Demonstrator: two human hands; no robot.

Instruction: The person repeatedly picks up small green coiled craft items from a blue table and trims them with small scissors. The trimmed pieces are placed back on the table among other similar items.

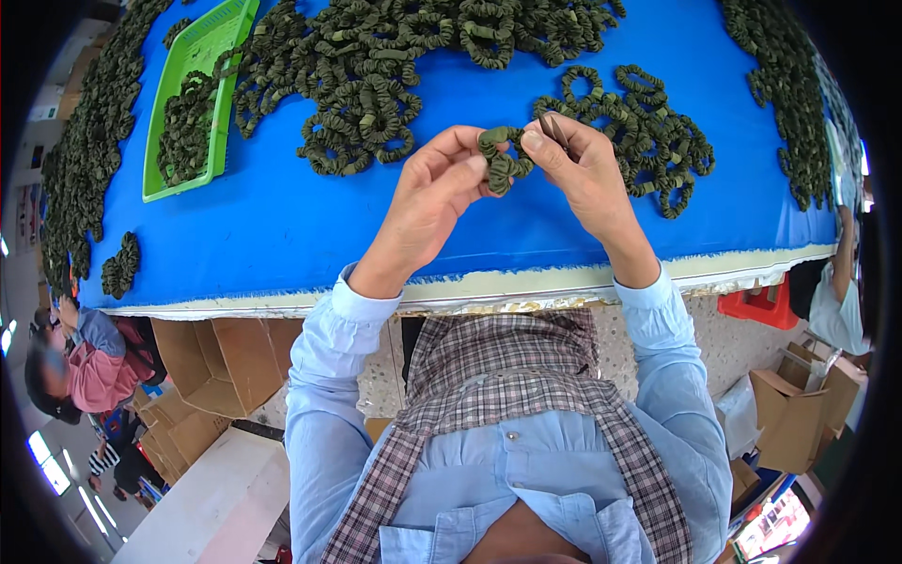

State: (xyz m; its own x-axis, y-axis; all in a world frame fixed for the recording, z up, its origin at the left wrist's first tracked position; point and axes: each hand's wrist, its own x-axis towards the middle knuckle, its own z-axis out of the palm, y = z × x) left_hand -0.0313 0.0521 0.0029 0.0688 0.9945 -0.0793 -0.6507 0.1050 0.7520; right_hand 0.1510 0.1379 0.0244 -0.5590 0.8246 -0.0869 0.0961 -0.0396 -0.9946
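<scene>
Above the near part of the blue-covered table point(282, 235), my left hand point(427, 202) pinches a dark green gathered-fabric scrunchie point(505, 162) between thumb and fingers. My right hand point(590, 179) is closed around small dark thread snips point(554, 132), with their pointed blades sticking up past the fingers. Its thumb and fingertip meet at the right edge of the scrunchie; whether they pinch the fabric or a thread there is too small to tell. Just beyond the right hand lies a loose group of similar scrunchies point(648, 132).
Large heaps of scrunchies point(366, 56) cover the far side, with more along both side edges. A green plastic basket point(224, 141) at left holds some. One small bunch point(120, 266) lies near the left front edge. Cardboard boxes point(221, 362) and other people point(89, 367) are beyond the table.
</scene>
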